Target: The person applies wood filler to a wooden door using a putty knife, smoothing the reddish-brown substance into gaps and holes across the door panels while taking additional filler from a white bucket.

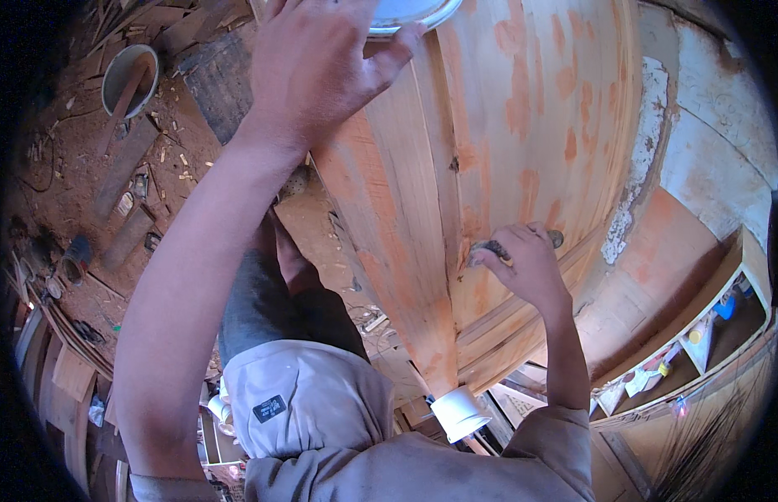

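My left hand is at the top edge, its thumb against the rim of a round, shallow white container that it holds. Part of that container and my other fingers are cut off by the frame. Lower down on the right, my right hand is closed round a scraper-like tool. One rounded end shows beyond the fingers; the other end is close to the wood, its exact shape unclear. Beneath both hands lies a large wooden panel of joined boards, with orange filler patches smeared over it and a dark seam along it.
At the panel's lower end is a white cup-like container. Wooden shelving with bottles curves along the right. A bucket with a stick in it, planks and wood scraps lie on the earthen floor at left.
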Tool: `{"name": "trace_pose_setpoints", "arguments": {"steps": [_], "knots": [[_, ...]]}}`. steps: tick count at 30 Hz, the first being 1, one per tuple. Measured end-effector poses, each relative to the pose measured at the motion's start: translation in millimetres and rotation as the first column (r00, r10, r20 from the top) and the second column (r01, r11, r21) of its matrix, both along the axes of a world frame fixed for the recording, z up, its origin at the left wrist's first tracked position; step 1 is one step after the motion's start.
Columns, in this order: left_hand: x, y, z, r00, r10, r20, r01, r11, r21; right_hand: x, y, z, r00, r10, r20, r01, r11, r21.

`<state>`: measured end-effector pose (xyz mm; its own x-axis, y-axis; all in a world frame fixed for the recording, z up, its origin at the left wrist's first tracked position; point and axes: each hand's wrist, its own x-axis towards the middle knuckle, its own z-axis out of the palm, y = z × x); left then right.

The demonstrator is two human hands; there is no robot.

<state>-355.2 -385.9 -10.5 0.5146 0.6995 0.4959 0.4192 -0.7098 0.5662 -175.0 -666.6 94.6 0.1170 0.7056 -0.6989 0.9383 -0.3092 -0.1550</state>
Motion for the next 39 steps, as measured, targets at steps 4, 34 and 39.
{"name": "trace_pose_setpoints", "arguments": {"steps": [4, 34, 39], "knots": [[-2, 1, 1, 1.0, 0.012, -0.013, -0.012, 1.0, 0.006, -6, 19, 17, 0.949, -0.314, -0.023, 0.312, 0.947, -0.072], [-10, 4, -2, 0.996, -0.052, 0.075, 0.061, 0.99, -0.126, 12, 133, -12, 0.951, 0.262, 0.166, -0.258, 0.965, -0.043], [-12, 5, -6, 0.99, -0.067, 0.127, 0.089, 0.982, -0.168, 21, 126, -13, 0.951, 0.227, 0.21, -0.245, 0.967, 0.063]]}}
